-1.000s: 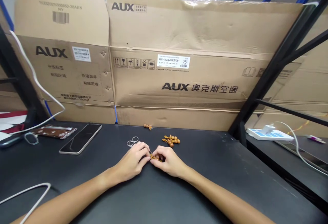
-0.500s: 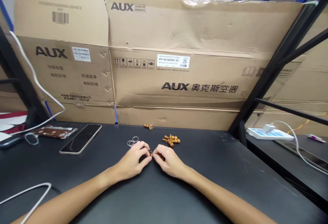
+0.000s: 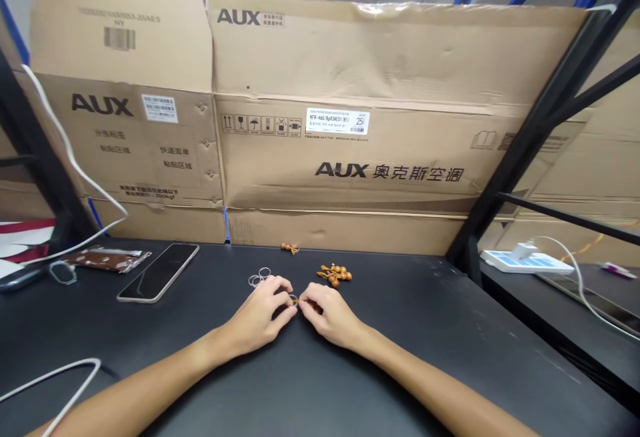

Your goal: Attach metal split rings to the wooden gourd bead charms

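My left hand [image 3: 261,314] is closed on a thin metal key ring [image 3: 293,300], which shows in the gap between my hands. Facing it, my right hand [image 3: 333,314] pinches a brown gourd pendant [image 3: 314,305], mostly hidden under the fingers. A bit of its orange cord reaches toward the ring; whether it passes through I cannot tell. Behind my left hand lie several loose key rings [image 3: 259,277]. Beyond my right hand rests a small pile of brown gourd pendants [image 3: 335,274] with orange cords. Another such pendant [image 3: 289,248] lies at the table's back edge.
A phone [image 3: 159,273] and a brown packet [image 3: 107,259] lie on the black table [image 3: 400,330] at left. White cables [image 3: 75,150] run along the left side. Large cardboard boxes [image 3: 350,157] wall off the back. A white power strip [image 3: 525,261] sits beyond the right black frame.
My left hand's thumb and fingertips have shifted slightly, and more of the key ring shows between the hands. My right hand stays almost in place. A dark shape above the boxes moved right.
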Action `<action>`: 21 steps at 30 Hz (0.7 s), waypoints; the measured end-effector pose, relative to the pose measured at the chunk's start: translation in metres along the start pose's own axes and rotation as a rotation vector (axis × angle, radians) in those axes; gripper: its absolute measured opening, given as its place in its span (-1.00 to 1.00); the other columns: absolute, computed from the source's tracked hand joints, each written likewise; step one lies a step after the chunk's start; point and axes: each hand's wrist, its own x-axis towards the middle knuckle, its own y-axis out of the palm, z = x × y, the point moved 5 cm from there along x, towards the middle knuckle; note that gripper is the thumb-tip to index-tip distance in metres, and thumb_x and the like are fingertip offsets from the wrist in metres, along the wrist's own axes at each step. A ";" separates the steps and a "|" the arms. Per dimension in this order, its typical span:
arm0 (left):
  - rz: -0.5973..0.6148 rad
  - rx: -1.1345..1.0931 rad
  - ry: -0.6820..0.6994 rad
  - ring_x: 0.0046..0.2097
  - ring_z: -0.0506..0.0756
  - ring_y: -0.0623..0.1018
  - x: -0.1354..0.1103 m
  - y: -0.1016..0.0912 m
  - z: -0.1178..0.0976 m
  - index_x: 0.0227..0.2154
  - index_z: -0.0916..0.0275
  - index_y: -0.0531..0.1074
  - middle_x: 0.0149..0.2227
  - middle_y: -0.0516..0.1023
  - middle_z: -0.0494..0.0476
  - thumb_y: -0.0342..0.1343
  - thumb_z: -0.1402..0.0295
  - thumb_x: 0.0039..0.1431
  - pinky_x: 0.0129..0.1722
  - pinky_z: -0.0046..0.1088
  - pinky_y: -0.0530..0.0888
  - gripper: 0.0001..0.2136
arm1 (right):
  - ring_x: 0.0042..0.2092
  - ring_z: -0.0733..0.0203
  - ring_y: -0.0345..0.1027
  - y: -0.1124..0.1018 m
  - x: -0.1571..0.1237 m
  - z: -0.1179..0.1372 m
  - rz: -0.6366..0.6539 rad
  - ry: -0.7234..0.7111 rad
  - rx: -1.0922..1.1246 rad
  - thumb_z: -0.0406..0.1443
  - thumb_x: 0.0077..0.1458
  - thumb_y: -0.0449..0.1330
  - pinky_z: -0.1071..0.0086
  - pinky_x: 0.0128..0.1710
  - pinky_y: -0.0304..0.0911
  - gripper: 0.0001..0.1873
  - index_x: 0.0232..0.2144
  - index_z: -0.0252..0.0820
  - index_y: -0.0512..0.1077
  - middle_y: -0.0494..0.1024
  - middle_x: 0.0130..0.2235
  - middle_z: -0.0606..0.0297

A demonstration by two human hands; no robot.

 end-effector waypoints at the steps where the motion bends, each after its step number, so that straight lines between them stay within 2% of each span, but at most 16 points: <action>1: -0.007 0.000 0.009 -0.10 0.12 0.39 0.000 0.000 -0.001 -0.37 0.23 0.43 -0.11 0.39 0.15 -0.03 0.38 0.27 -0.04 -0.29 0.37 -0.84 | -0.39 0.29 0.24 0.000 0.000 0.002 0.012 -0.030 0.006 -0.38 0.19 0.03 0.43 -0.34 0.14 -0.85 -0.41 -0.17 0.36 0.40 -0.41 0.34; 4: -0.021 -0.002 0.047 -0.10 0.11 0.40 -0.001 -0.001 -0.002 -0.36 0.23 0.43 -0.11 0.39 0.15 -0.07 0.42 0.29 -0.04 -0.31 0.37 -0.81 | -0.38 0.29 0.24 0.000 -0.001 0.005 0.018 -0.057 -0.005 -0.37 0.19 0.04 0.42 -0.32 0.13 -0.86 -0.40 -0.17 0.36 0.41 -0.40 0.34; 10: -0.013 0.001 0.033 -0.10 0.10 0.40 0.001 -0.002 -0.002 -0.35 0.22 0.44 -0.10 0.38 0.14 -0.06 0.42 0.28 -0.04 -0.31 0.37 -0.82 | -0.39 0.29 0.24 -0.001 0.001 -0.003 -0.028 0.052 -0.032 -0.38 0.18 0.04 0.44 -0.36 0.11 -0.84 -0.44 -0.18 0.34 0.40 -0.43 0.34; 13: -0.025 0.008 0.012 -0.09 0.12 0.40 0.000 -0.002 -0.001 -0.34 0.21 0.43 -0.10 0.38 0.14 -0.01 0.40 0.25 -0.03 -0.29 0.38 -0.88 | -0.39 0.30 0.24 -0.001 -0.001 0.002 -0.013 -0.001 -0.019 -0.39 0.18 0.03 0.43 -0.34 0.12 -0.85 -0.43 -0.18 0.33 0.40 -0.42 0.34; 16: -0.040 0.012 0.032 -0.07 0.12 0.40 -0.001 -0.001 0.000 -0.35 0.21 0.43 -0.09 0.38 0.15 -0.03 0.41 0.27 -0.03 -0.29 0.37 -0.85 | -0.39 0.31 0.23 -0.001 -0.001 0.008 0.009 -0.058 -0.031 -0.39 0.18 0.04 0.42 -0.31 0.10 -0.87 -0.41 -0.18 0.34 0.40 -0.41 0.35; 21: -0.038 -0.014 0.041 -0.09 0.10 0.40 0.000 -0.002 0.002 -0.36 0.20 0.45 -0.09 0.37 0.13 -0.04 0.43 0.28 -0.05 -0.33 0.38 -0.83 | -0.40 0.30 0.23 -0.003 0.001 -0.001 -0.036 0.027 -0.055 -0.39 0.18 0.04 0.43 -0.35 0.08 -0.85 -0.43 -0.18 0.33 0.40 -0.43 0.35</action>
